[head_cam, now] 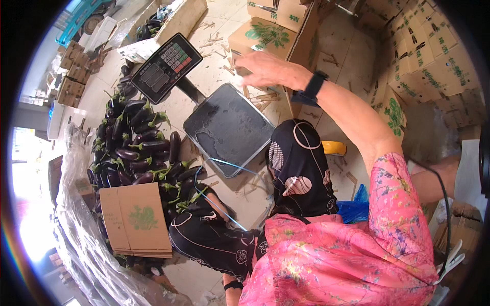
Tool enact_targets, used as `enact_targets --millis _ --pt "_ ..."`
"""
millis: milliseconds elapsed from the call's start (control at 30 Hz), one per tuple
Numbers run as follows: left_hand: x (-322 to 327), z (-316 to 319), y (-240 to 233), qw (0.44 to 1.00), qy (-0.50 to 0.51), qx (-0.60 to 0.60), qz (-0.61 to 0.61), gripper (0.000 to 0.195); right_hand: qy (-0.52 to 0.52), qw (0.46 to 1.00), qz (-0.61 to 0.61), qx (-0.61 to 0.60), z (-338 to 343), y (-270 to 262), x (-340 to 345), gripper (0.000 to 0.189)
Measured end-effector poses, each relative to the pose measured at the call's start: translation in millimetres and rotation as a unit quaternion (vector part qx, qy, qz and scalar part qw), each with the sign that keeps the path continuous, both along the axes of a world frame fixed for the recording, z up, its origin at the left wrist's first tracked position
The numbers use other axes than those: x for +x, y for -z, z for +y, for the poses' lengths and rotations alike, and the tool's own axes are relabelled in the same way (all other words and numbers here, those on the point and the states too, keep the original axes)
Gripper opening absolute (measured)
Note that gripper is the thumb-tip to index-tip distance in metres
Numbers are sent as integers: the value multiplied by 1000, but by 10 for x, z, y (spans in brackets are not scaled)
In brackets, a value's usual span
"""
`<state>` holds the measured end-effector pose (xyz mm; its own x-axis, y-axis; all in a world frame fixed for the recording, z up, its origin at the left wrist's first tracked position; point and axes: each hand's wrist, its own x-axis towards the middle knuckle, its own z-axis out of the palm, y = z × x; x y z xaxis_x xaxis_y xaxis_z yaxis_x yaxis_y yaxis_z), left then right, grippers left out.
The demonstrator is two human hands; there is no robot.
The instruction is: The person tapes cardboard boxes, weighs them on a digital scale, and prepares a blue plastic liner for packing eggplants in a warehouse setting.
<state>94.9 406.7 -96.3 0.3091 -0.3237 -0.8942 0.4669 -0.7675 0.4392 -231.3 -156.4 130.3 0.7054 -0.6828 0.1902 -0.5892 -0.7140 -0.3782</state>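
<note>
My right hand (268,69), with a black band at its wrist, reaches over the near side of a printed carton (264,36). Its thumb and fingers are apart, and I see nothing held; the fingertips are slightly blurred. Below it lies the dark platform of a digital weighing scale (231,128), bare on top. The scale's keypad and display head (166,68) tilts to the left on a post. My left hand is out of sight below my knee; only its banded wrist shows. A heap of eggplants (141,145) lies left of the scale, partly under flattened cardboard (136,220).
Stacked cartons (428,65) rise at the right, near another bare limb (436,179). A yellow tape roll (334,148) and blue plastic bag (354,206) lie beside my leg. Blue strapping (229,162) loops by my knees. A foam box (180,23) holds eggplants. Cardboard strips (266,97) litter the floor.
</note>
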Motion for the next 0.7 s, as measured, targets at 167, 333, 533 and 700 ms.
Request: enact_targets --millis 167,333,533,700 --pt "-1 -102 90 999 31 9 -2 36 25 973 181 -143 267 259 -512 29" --pt "8 -178 142 999 46 20 -11 36 116 942 259 -177 258 405 -803 16" --pt "-39 -250 221 997 60 35 -17 37 140 934 250 -214 59 442 -1170 17" --pt "-89 -256 261 997 64 46 -19 37 115 937 233 -234 -258 540 -1071 19"
